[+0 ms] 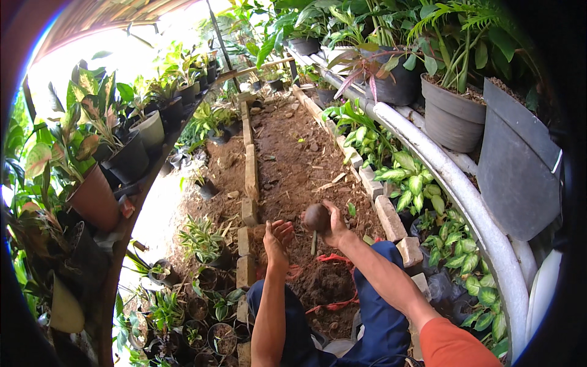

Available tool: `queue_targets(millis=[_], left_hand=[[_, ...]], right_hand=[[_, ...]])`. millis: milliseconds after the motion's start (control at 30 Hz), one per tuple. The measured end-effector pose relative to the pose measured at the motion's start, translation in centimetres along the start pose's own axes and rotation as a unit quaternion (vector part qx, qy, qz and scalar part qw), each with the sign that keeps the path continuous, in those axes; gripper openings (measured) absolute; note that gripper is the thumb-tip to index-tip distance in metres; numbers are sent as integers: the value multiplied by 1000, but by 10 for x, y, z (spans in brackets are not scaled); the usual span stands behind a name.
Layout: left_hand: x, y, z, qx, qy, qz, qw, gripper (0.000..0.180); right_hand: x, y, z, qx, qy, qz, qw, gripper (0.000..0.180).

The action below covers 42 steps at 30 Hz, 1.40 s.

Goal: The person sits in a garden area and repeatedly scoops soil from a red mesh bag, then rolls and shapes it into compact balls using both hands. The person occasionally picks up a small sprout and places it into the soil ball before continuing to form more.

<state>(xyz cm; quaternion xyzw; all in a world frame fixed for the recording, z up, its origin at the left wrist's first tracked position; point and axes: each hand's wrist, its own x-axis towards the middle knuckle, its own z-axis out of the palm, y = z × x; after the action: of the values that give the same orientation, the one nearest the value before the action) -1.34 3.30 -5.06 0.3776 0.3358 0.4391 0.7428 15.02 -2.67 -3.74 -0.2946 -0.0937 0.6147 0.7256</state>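
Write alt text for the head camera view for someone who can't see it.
A person's right hand holds a round brown lump over a brick-edged soil bed; the left hand is open beside it. Potted plants line both sides.

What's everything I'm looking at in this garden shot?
Soil bed: one, brown, centre, running away from the person.
Bricks: two rows, pale, edging the bed left and right.
Pipe: one, white, curving along the right.
Big pots: several, black and grey, upper right behind the pipe, with green plants.
Shelf pots: several, black, white and terracotta, on the left, leafy plants.
Small pots: many, dark, lower left on the ground, with seedlings.
Red string: one, on the soil near the knees.
Brown lump: one, round, held in the right hand.
Left hand: open, empty, palm up over the soil.
Right hand: closed on the lump.
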Motion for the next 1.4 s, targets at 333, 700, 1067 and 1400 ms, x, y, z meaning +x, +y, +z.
queue_targets(millis=[333, 700, 1067, 1400], left_hand=[[-1, 2, 0, -29, 7, -8, 1000, 47], [-1, 3, 1, 5, 14, 41, 999, 43], [-4, 0, 7, 12, 37, 29, 999, 41], [-7, 4, 8, 12, 17, 42, 999, 40]], right_hand=[[-10, -5, 4, 102, -11, 3, 995, 44], [-4, -8, -1, 25, 2, -19, 1000, 44], [2, -2, -9, 40, -4, -79, 996, 38], [-8, -10, 3, 50, -58, -3, 997, 46]])
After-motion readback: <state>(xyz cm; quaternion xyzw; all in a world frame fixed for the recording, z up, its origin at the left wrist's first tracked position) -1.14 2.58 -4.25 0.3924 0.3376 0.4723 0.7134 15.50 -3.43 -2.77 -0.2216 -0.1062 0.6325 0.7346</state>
